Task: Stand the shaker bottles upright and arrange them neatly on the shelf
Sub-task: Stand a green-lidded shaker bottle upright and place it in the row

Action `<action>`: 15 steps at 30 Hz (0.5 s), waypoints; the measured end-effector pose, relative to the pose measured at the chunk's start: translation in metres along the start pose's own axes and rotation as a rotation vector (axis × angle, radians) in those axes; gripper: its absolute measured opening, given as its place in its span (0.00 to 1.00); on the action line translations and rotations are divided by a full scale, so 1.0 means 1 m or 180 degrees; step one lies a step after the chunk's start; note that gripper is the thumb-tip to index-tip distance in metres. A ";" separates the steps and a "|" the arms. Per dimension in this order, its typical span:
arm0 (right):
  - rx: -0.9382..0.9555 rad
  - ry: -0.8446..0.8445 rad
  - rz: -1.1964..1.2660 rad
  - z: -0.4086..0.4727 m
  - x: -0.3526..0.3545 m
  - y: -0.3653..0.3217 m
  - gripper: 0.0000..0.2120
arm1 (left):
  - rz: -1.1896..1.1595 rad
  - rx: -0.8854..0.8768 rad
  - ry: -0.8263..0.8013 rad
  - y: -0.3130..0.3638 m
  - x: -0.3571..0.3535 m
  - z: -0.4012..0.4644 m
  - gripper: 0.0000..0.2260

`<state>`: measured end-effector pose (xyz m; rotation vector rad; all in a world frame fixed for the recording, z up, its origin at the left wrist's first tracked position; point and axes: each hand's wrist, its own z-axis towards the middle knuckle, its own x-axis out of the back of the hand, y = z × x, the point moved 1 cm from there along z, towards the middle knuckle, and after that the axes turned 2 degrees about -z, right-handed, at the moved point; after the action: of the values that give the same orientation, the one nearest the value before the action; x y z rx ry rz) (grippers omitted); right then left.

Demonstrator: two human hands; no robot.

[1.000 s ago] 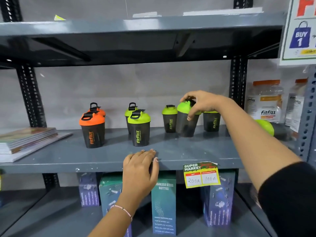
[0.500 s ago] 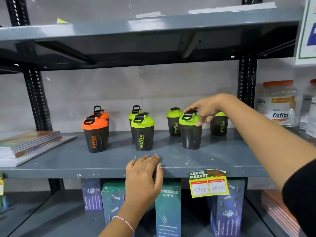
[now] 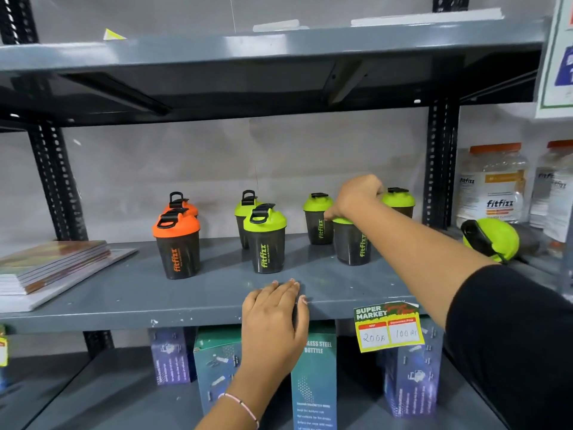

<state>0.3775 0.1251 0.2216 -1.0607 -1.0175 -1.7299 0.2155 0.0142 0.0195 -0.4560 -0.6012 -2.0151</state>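
Grey metal shelving stands against a pale wall, and we look at its middle shelf (image 3: 217,299), where the shaker bottles are. Near the left part of the shelf two orange-lid bottles stand upright, the front orange bottle (image 3: 177,245) just before the back orange bottle (image 3: 183,204). Toward the middle two green-lid ones stand the same way, the front green bottle (image 3: 265,238) partly covering the back green bottle (image 3: 245,212). Further to the right a third green bottle (image 3: 317,218) stands near the back edge, and another green bottle (image 3: 400,201) stands behind our arm.

Our right hand (image 3: 356,197) reaches over the shelf and is closed on the lid of the held green bottle (image 3: 352,243), which stands upright on the shelf, just beside the third green bottle. The fingers curl down over the lid, so the lid is mostly hidden. Our left hand (image 3: 274,315) lies flat on the front edge of the shelf, fingers together and stretched, holding nothing; a thin bracelet is on the wrist.

At the far right end one fallen green bottle (image 3: 493,240) lies on its side, lid toward us, before the clear jars (image 3: 493,184) with orange caps. A stack of books (image 3: 52,268) lies at the left end. A yellow price tag (image 3: 389,328) hangs from the front edge, and boxes (image 3: 313,377) stand on the lower shelf.
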 end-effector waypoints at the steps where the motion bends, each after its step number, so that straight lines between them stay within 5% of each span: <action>1: -0.0051 -0.0040 -0.0059 -0.001 0.002 -0.003 0.25 | -0.0001 -0.0013 -0.0018 0.000 0.000 0.000 0.16; 8: -0.0407 -0.0395 -0.0257 -0.023 0.016 -0.008 0.36 | 0.0059 -0.0124 -0.0165 -0.005 0.003 0.001 0.17; 15: -0.0823 -0.0098 0.1218 -0.053 -0.004 0.022 0.52 | 0.0009 -0.0215 -0.0187 -0.007 0.002 0.002 0.17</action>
<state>0.3859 0.0703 0.2062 -1.3508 -0.5684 -1.5554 0.2088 0.0164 0.0205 -0.5581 -0.5693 -2.0298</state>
